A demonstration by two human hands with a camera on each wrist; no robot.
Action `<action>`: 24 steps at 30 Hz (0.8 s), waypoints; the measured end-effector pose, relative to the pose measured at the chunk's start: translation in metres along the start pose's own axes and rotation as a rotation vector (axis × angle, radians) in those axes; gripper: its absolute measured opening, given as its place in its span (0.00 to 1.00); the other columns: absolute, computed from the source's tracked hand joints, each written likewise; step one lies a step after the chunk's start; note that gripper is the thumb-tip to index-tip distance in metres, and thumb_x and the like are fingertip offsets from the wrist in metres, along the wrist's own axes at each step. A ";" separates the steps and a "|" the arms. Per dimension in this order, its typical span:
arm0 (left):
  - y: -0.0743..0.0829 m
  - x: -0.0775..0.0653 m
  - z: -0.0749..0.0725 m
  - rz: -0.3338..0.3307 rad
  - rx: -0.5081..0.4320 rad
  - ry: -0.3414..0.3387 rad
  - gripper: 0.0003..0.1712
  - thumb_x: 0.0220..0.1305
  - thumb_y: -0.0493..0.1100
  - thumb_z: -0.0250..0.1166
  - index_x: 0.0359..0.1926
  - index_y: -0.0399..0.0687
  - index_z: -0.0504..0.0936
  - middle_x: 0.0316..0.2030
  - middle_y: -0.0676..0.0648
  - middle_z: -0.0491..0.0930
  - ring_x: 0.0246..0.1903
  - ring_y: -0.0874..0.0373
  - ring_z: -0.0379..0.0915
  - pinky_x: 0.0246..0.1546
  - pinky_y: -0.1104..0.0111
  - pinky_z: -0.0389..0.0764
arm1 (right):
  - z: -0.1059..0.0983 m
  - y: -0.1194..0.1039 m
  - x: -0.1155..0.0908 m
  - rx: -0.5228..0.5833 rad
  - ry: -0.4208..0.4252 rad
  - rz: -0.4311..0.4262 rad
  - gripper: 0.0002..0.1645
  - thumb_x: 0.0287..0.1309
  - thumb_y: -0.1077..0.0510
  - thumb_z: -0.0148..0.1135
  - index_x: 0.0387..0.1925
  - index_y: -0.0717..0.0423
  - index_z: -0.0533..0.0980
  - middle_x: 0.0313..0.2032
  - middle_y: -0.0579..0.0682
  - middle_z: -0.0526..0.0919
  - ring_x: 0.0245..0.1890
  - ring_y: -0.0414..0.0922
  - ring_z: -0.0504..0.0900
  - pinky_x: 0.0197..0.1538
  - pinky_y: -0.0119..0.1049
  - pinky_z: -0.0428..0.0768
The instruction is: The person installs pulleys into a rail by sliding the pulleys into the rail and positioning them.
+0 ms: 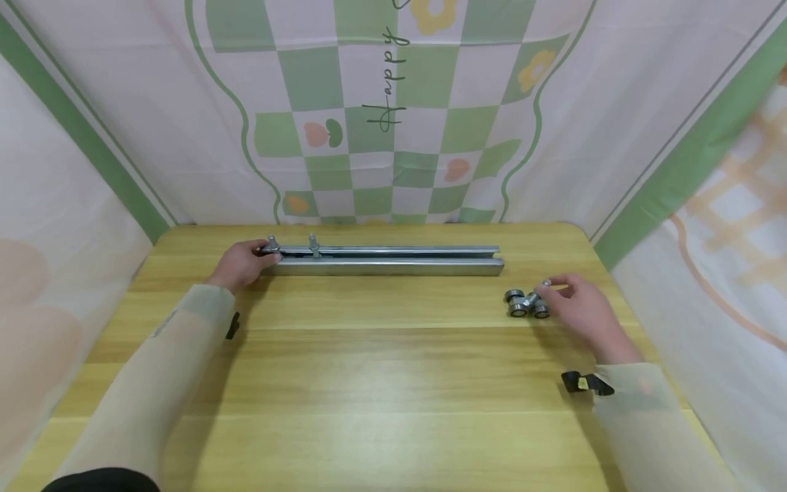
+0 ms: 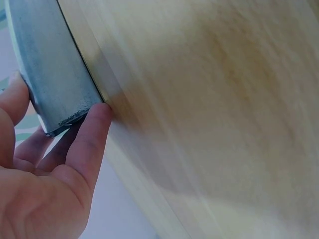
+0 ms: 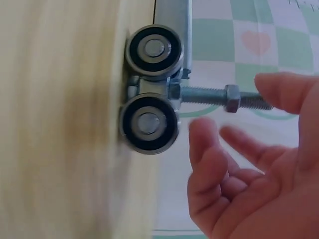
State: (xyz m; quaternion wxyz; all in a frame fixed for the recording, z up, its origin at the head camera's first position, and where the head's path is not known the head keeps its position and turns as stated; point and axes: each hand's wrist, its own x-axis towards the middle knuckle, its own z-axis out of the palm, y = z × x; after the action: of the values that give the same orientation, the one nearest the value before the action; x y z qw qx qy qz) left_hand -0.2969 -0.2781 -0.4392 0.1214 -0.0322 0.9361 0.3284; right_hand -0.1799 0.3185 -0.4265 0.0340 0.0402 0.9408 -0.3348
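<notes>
A metal track rail (image 1: 393, 267) with a slot along its top lies across the far part of the table. My left hand (image 1: 238, 266) grips its left end; in the left wrist view, thumb and fingers press the rail's (image 2: 55, 64) opposite sides. Two threaded bolts (image 1: 314, 246) stand up from the slot near that end. Beyond the right end, a roller trolley (image 1: 519, 301) rests on its wheels. My right hand (image 1: 584, 314) is at its upright bolt (image 3: 207, 94), which carries a nut (image 3: 232, 98). The thumb overlaps the bolt's tip, while the visible fingers are apart from it.
The wooden table (image 1: 369, 383) spreads in front of both hands. A printed cloth (image 1: 369, 178) hangs behind its far edge, and more cloth hangs at the left and right sides.
</notes>
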 end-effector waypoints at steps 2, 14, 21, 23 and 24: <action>-0.001 0.000 0.000 0.002 0.002 -0.004 0.42 0.72 0.61 0.58 0.76 0.43 0.59 0.66 0.33 0.66 0.52 0.42 0.67 0.55 0.49 0.68 | 0.002 0.005 0.000 0.050 -0.025 -0.014 0.40 0.71 0.37 0.52 0.64 0.68 0.67 0.50 0.70 0.79 0.42 0.59 0.82 0.40 0.49 0.80; 0.002 0.001 -0.001 -0.006 0.018 -0.008 0.42 0.72 0.61 0.58 0.76 0.44 0.59 0.69 0.33 0.64 0.55 0.42 0.64 0.59 0.48 0.65 | 0.014 0.007 0.002 0.254 0.075 -0.068 0.24 0.71 0.50 0.60 0.55 0.67 0.74 0.44 0.65 0.83 0.38 0.49 0.85 0.39 0.40 0.84; 0.001 0.002 0.000 0.010 0.025 -0.014 0.42 0.72 0.60 0.58 0.76 0.42 0.59 0.69 0.32 0.63 0.57 0.41 0.63 0.62 0.47 0.63 | 0.015 0.010 0.005 0.208 0.152 -0.040 0.23 0.72 0.47 0.58 0.52 0.63 0.78 0.42 0.60 0.85 0.36 0.50 0.85 0.37 0.40 0.84; 0.001 0.002 0.000 0.010 0.026 -0.013 0.42 0.72 0.60 0.58 0.76 0.42 0.59 0.69 0.32 0.63 0.57 0.41 0.63 0.62 0.47 0.64 | 0.014 0.012 0.007 0.183 0.168 -0.034 0.24 0.72 0.45 0.57 0.53 0.62 0.79 0.41 0.59 0.85 0.36 0.50 0.85 0.37 0.39 0.84; 0.001 0.002 0.000 0.011 0.028 -0.011 0.42 0.72 0.60 0.58 0.76 0.42 0.59 0.69 0.33 0.63 0.57 0.41 0.63 0.62 0.47 0.64 | 0.014 0.012 0.009 0.170 0.173 -0.029 0.25 0.72 0.44 0.57 0.53 0.62 0.79 0.41 0.58 0.85 0.36 0.50 0.84 0.36 0.37 0.83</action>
State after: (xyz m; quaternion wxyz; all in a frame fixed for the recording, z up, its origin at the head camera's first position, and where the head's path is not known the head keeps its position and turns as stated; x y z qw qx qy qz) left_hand -0.2987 -0.2779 -0.4389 0.1253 -0.0237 0.9401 0.3162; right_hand -0.1873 0.3199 -0.4455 -0.0557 0.0580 0.9089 -0.4092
